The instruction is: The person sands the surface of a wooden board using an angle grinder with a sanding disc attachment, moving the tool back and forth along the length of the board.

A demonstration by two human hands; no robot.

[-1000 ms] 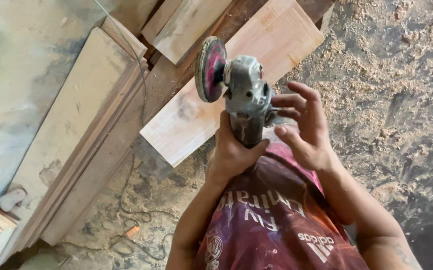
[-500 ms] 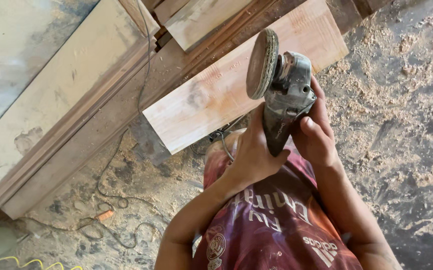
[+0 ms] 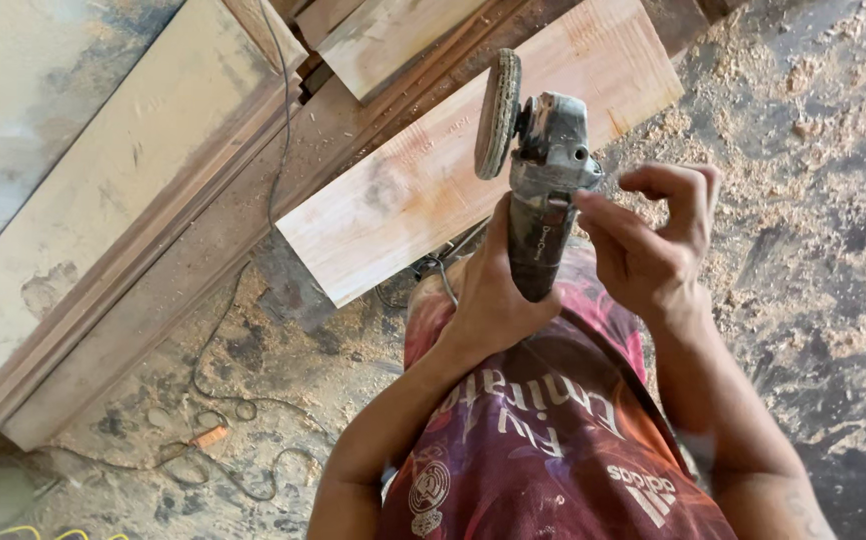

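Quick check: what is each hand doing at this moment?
Left hand: closed around the body of the grey metal angle grinder.
Right hand: off the grinder, fingers curled, holding nothing visible.

The left hand [image 3: 493, 300] grips the body of a grey angle grinder [image 3: 543, 180], its disc [image 3: 498, 115] held on edge. The right hand [image 3: 653, 250] is just beside the grinder's head, fingers [image 3: 668, 180] curled. A pale wooden plank [image 3: 473, 160] lies below, above the sawdust-strewn floor [image 3: 803, 200].
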